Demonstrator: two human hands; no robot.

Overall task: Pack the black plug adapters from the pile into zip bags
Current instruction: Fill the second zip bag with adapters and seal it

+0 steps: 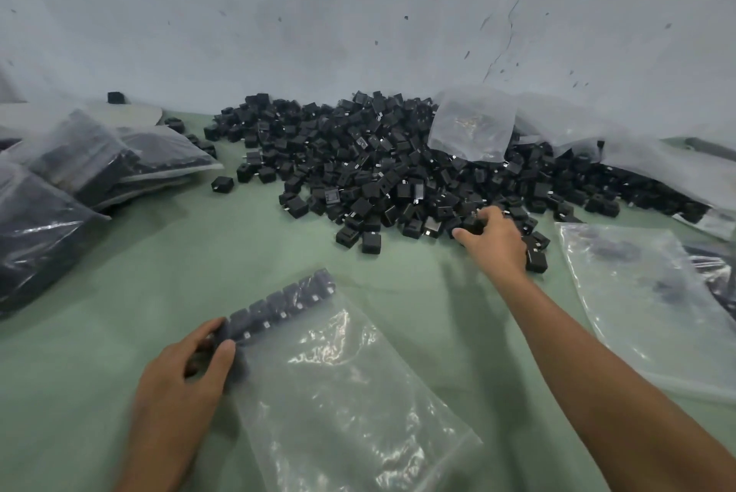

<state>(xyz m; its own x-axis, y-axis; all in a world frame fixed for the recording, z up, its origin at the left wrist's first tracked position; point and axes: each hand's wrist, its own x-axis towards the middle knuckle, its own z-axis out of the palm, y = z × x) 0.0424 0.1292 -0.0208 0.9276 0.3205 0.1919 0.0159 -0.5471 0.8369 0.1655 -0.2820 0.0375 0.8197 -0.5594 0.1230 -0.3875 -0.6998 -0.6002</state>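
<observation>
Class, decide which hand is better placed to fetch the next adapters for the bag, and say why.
Right. The right hand is at the near edge of the pile, fingers curled on adapters; the left hand is gripping the zip bag at its packed end.

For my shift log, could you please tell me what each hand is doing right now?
Left hand: grips the zip bag by its filled end.
Right hand: curled round a plug adapter in the pile.
</observation>
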